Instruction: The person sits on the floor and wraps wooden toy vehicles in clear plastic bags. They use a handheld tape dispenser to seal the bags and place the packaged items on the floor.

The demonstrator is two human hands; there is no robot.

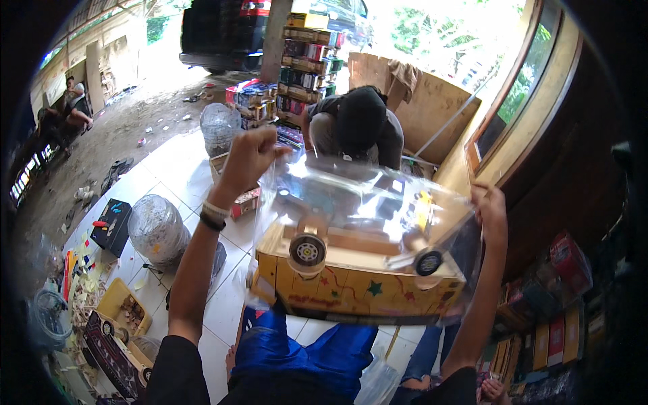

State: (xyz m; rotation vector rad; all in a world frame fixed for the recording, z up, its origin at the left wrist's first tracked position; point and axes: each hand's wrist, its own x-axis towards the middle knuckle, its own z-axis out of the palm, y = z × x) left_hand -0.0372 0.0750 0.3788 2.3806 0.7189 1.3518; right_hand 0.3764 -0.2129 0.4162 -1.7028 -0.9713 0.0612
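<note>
A yellow wooden toy bus (358,290) hangs in front of me inside a clear plastic bag (378,182), tipped so its underside and two black wheels show. Painted stars and ribbons run along its side. My left hand (251,160) is raised and closed on the bag's upper left corner. At the bag's upper right edge, my right hand (491,206) pinches the plastic. Neither hand touches the bus itself.
A person (358,128) in a dark cap crouches just beyond the bag. Stacked toy vehicles (307,67) stand behind. On the left are wrapped round bundles (158,229), a black box (113,226), a yellow tray (123,307) and a dark toy bus (111,351). More toys (557,337) line the right.
</note>
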